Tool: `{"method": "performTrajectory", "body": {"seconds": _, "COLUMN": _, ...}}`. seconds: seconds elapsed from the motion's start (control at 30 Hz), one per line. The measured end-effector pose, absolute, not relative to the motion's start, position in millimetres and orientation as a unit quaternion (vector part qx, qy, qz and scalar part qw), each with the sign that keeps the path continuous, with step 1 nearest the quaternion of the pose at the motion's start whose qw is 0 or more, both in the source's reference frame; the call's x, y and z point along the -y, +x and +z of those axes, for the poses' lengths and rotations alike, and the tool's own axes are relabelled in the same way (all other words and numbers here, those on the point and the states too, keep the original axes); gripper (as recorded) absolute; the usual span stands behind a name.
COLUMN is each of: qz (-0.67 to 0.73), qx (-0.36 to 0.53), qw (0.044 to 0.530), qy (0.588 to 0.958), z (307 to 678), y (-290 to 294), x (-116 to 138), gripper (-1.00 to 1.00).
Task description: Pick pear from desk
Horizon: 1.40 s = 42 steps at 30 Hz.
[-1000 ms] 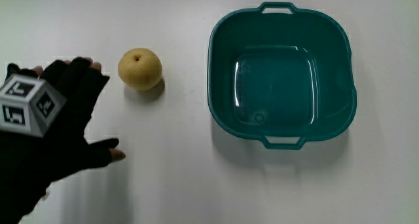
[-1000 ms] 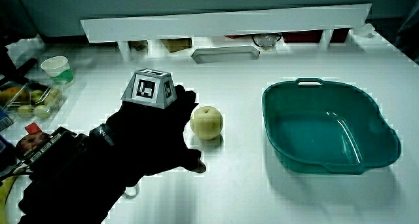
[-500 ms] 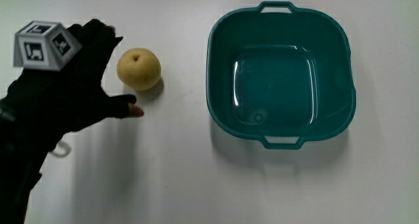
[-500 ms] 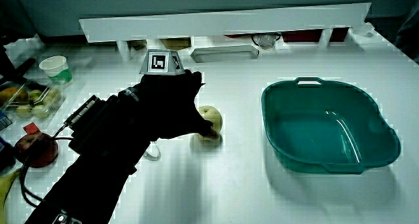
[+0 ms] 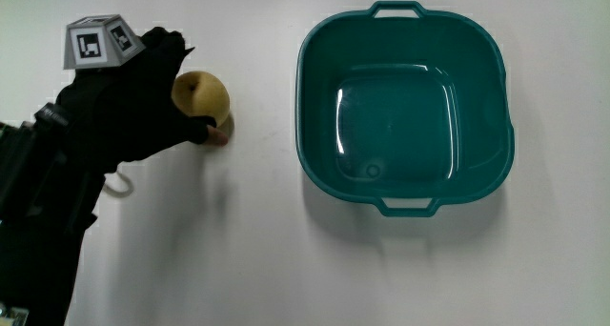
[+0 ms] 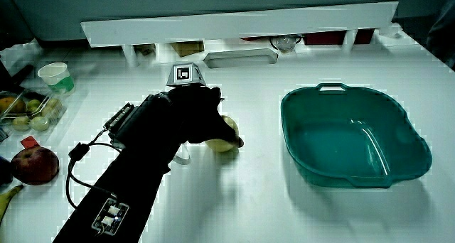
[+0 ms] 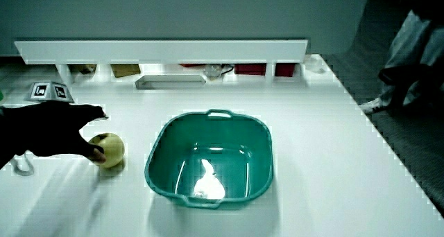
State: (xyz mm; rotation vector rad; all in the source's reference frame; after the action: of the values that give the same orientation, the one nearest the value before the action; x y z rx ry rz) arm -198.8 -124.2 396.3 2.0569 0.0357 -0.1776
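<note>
- Main view shows the black-gloved fingers (image 5: 162, 54) curled over the round yellow pear (image 5: 202, 94), with the thumb tip pressed to the fruit on the side nearer the person; the fingers look closed on the pear.
- The hand (image 5: 129, 102) covers the pear's side away from the teal plastic basin (image 5: 405, 105), and the small patterned cube (image 5: 99, 42) sits on its back.
- The pear rests on the white bench (image 5: 286, 259), beside the basin and well apart from it.
- In both side views the hand (image 6: 186, 115) (image 7: 48, 129) wraps the pear (image 6: 226, 133) (image 7: 111, 150), which still touches the bench surface.
- The forearm (image 6: 121, 186) runs from the hand toward the person, with a thin cable (image 6: 75, 179) looping off it onto the bench.
- The basin (image 6: 354, 138) (image 7: 209, 159) holds nothing but reflections of light.
- In a side view, a small green-and-white paper cup (image 6: 54, 74), a clear tray of fruit (image 6: 27, 109) and a red apple (image 6: 33, 163) sit near the bench's edge, away from the basin.
- A low white partition (image 6: 234, 28) (image 7: 159, 51) runs along the bench farther from the person than everything else.
</note>
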Motion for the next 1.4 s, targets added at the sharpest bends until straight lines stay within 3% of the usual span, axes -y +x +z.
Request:
{"method": "performTrajectory", "body": {"seconds": 0.1, "qz": -0.069, "qx": -0.002, "qw": 0.499, "qy": 0.864, "z": 401, "y": -196, "x": 130, "gripper": 0.00}}
{"method": "performTrajectory", "body": {"seconds": 0.5, "qz": -0.085, "qx": 0.001, "qw": 0.545, "qy": 0.834, "z": 437, "y": -197, "x": 134, "gripper": 0.00}}
{"method": "performTrajectory", "body": {"seconds": 0.83, "qz": -0.089, "qx": 0.003, "qw": 0.548, "qy": 0.832, "z": 444, "y": -197, "x": 133, "gripper": 0.00}}
{"method": "performTrajectory", "body": {"seconds": 1.0, "qz": -0.088, "qx": 0.020, "qw": 0.522, "qy": 0.848, "z": 439, "y": -193, "x": 131, "gripper": 0.00}}
{"method": "performTrajectory", "body": {"seconds": 1.4, "qz": -0.117, "qx": 0.029, "qw": 0.464, "qy": 0.878, "z": 437, "y": -195, "x": 129, "gripper": 0.50}}
